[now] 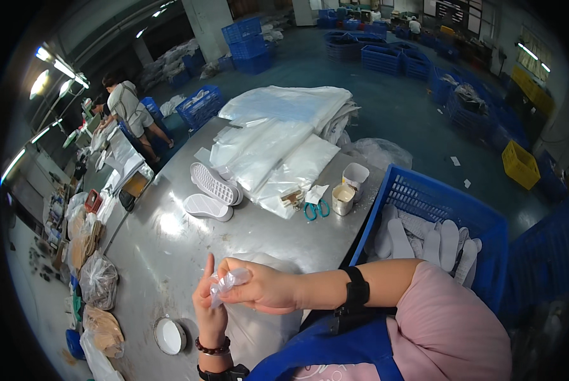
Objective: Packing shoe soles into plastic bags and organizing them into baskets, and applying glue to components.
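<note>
Both hands meet at the near side of the metal table (141, 267). My right hand (268, 289) is closed round the bunched neck of a clear plastic bag (232, 279). Against the same bunched plastic, my left hand (209, 311) pinches with one finger pointing up. The filmy body of the bag hangs below the hands and rests partly on the table; its contents cannot be made out. Beyond the hands lie two white shoe soles (216, 185), one leaning on the other. A stack of flat clear plastic bags (271, 140) covers the far part of the table.
Teal scissors (317, 210), a metal clip (292, 199) and two cups (343, 199) sit by the stack. A blue crate (449, 190) of white soles stands at the right. A round white-filled dish (170, 335) lies near left. Two people (128, 105) work farther off.
</note>
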`<state>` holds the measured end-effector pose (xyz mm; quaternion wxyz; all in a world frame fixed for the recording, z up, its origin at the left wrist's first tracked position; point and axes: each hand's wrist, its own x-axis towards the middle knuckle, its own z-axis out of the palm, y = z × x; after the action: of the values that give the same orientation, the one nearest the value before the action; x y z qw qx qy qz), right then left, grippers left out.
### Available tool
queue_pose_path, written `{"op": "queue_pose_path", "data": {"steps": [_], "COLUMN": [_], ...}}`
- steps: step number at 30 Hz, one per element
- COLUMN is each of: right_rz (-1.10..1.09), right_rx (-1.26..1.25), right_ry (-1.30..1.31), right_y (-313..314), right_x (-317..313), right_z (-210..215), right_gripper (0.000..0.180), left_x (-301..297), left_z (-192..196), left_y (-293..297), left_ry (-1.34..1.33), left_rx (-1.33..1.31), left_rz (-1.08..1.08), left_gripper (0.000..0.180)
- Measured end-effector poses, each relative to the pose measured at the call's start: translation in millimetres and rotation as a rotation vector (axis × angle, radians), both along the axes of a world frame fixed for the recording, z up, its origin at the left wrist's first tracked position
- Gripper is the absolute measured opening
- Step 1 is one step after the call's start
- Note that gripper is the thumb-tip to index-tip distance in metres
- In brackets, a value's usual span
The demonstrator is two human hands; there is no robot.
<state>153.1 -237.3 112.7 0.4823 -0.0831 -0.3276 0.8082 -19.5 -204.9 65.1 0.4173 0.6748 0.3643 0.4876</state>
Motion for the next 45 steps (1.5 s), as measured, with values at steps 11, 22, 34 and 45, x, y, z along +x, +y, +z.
{"op": "queue_pose_path", "data": {"steps": [11, 22, 34, 45], "right_rz": [-0.49, -0.389, -0.685, -1.27], "right_rx": [0.698, 0.936, 0.288, -0.004], "right_ry": [-0.854, -0.963, -1.169, -1.338], "right_y": [40, -23, -215, -170], "right_x": [-7, 24, 228, 478], "right_z": [-68, -26, 67, 105], "right_gripper": [0.029, 0.016, 0.018, 0.011], "left_x": [-26, 1, 91, 77], "left_z": [83, 145, 92, -107], "left_y": [-5, -56, -75, -84], "left_ry": [0.807, 1.306, 0.11, -0.143], "left_rx": [0.282, 1.006, 0.116, -0.646], "left_rz": [-0.411, -0.166, -0.687, -0.099], "left_gripper": [0.049, 0.034, 0.042, 0.028]}}
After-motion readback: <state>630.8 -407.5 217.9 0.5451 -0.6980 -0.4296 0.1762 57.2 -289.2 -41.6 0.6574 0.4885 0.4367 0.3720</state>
